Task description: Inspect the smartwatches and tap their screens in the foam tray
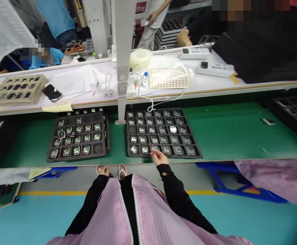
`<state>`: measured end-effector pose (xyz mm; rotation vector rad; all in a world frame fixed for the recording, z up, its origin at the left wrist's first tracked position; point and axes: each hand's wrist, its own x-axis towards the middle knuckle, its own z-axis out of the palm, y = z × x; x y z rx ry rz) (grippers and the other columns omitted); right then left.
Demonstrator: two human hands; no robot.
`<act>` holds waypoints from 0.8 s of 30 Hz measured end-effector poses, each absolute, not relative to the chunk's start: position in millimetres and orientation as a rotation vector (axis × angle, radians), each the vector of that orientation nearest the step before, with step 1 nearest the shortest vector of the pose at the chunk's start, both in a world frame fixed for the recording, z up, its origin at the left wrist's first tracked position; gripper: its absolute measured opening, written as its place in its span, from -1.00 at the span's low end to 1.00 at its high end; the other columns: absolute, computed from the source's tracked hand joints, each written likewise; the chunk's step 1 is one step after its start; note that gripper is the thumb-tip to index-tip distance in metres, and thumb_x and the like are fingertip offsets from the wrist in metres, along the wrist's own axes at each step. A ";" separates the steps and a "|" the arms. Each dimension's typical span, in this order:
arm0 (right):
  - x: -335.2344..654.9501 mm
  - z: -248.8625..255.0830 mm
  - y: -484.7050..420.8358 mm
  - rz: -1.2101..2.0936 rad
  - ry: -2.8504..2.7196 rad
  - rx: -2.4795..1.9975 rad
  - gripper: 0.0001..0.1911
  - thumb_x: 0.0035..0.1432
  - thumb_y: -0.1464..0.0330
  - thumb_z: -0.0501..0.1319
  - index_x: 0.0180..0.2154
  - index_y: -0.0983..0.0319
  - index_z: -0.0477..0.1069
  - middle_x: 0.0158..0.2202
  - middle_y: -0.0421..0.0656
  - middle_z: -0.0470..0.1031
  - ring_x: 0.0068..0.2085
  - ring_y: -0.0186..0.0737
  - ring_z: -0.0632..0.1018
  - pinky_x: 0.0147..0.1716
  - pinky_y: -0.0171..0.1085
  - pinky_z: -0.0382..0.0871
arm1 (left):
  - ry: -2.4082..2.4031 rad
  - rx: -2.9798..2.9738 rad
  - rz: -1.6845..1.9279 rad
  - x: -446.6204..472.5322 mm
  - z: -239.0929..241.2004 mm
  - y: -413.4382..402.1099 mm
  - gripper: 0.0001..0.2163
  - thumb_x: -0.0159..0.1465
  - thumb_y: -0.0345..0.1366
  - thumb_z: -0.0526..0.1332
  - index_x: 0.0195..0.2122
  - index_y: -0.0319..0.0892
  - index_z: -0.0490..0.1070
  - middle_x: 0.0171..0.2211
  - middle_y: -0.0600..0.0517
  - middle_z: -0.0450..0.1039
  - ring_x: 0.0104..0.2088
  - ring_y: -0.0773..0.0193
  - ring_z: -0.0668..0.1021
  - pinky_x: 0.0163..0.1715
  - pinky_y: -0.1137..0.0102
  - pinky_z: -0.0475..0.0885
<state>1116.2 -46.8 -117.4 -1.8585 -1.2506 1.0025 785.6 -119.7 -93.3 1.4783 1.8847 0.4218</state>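
My right hand [159, 157] reaches to the front edge of a black compartment tray [189, 157] on the green belt. Its fingers are loosely spread and hold nothing, close to a small screen module [154, 148] in the front row. The tray holds several such modules, one per pocket, and one silver module [173, 129] lies face down. My left hand [103, 170] hangs low by my side below the belt edge, above my sandalled feet, with its fingers hidden. Black sleeves and a pink striped coat cover my arms and body.
A second black tray [74, 158] of modules lies to the left on the green belt [230, 132]. Above it, a white shelf [87, 98] carries a phone [51, 92], papers, a beige tray [18, 89], cables and a tape roll [140, 58]. Other people work behind the shelf; a pink sleeve [278, 180] shows at right.
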 end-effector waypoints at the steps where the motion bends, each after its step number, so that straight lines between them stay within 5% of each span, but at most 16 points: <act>1: 1115.7 -118.4 -55.1 0.975 -1.279 -1.858 -0.59 0.09 0.31 0.05 -0.07 0.30 0.46 -0.26 -0.04 0.60 -0.24 -0.09 0.60 -0.25 -0.17 0.53 | 1.853 1.527 0.413 793.2 -96.7 -113.2 -0.75 0.36 -0.21 0.11 -0.16 -0.30 0.43 -0.26 -0.01 0.46 -0.24 0.24 0.53 -0.16 0.26 0.49; 5: 1100.3 -120.0 -76.2 0.891 -1.410 -1.789 -0.64 0.04 0.37 0.07 -0.13 0.26 0.48 -0.17 -0.03 0.57 -0.11 -0.05 0.56 -0.04 -0.07 0.46 | 1.734 1.760 0.379 815.5 -99.9 -83.6 -0.77 0.35 -0.39 0.00 -0.22 -0.24 0.47 -0.24 -0.08 0.46 -0.14 0.25 0.50 0.00 0.27 0.41; 9: 1077.6 -125.4 -79.9 0.796 -1.466 -1.744 -0.54 0.08 0.39 0.06 0.03 0.31 0.39 0.00 0.03 0.48 0.07 -0.01 0.44 0.14 0.00 0.31 | 1.655 1.964 0.322 836.0 -94.8 -51.5 -0.71 0.28 -0.37 0.03 -0.03 -0.24 0.43 -0.05 -0.16 0.37 0.04 0.13 0.41 0.13 0.24 0.31; 16: 1069.4 -143.9 -58.5 0.676 -1.434 -1.888 -0.38 0.05 0.43 0.06 0.18 0.39 0.22 0.05 0.13 0.40 0.10 0.12 0.39 0.13 0.13 0.28 | 1.483 2.194 0.094 886.9 -90.8 10.1 -0.45 0.17 -0.36 0.16 0.23 -0.19 0.22 0.12 -0.18 0.22 0.12 0.01 0.30 0.15 0.15 0.27; 24: 1075.3 -145.0 -42.2 0.690 -1.424 -2.024 -0.36 0.00 0.41 0.10 0.16 0.48 0.25 -0.01 0.14 0.46 0.00 0.12 0.47 0.10 0.03 0.31 | 1.375 2.296 -0.178 906.8 -88.9 48.9 -0.50 0.08 -0.31 0.33 0.08 -0.05 0.39 0.03 -0.13 0.29 0.06 -0.07 0.28 -0.01 0.12 0.36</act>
